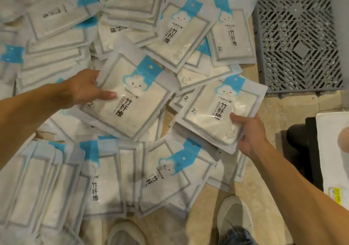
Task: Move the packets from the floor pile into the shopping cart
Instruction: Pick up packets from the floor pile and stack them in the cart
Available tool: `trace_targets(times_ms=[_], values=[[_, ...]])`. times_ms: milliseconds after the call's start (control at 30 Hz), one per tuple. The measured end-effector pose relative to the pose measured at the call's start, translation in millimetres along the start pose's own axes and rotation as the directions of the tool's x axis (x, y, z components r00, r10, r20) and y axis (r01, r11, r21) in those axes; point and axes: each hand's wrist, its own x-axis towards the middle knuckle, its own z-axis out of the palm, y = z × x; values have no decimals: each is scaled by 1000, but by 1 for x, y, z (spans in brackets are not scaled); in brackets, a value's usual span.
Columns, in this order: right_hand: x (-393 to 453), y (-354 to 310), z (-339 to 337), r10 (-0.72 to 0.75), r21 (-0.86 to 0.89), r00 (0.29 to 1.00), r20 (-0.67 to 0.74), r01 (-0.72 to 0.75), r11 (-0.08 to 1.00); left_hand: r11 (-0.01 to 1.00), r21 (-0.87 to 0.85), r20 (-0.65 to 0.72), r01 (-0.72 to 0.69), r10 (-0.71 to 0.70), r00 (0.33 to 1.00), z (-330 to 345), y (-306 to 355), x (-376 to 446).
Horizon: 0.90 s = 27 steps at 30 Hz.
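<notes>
Left hand (83, 89) grips the left edge of a flat glossy white packet (130, 97), thumb on top over the film, blue cloud print at its upper end; right hand (249, 133) pinches the lower right corner of a second packet (217, 112), which looks like the top of a thin stack. Both sit just above the floor pile (94, 169) of overlapping rectangular plastic packets on beige tile. Grey lattice plastic panel (296, 36) at upper right; can't tell if it's the cart.
</notes>
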Motion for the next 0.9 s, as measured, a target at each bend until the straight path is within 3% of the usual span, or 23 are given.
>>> trace_targets(times_ms=[200, 367, 700, 900], values=[[-52, -30, 1, -32, -8, 993, 115, 33, 999, 921, -385, -66, 62, -95, 993, -5, 23, -56], [-121, -96, 18, -88, -7, 963, 256, 93, 996, 777, -628, -72, 53, -125, 990, -42, 63, -122], [-338, -304, 82, -178, -61, 834, 522, 245, 968, 621, -776, -202, -107, -84, 976, -211, 188, -311], [-504, -403, 133, -154, -40, 768, 622, 227, 973, 539, -817, -297, -202, -93, 950, -304, 256, -463]])
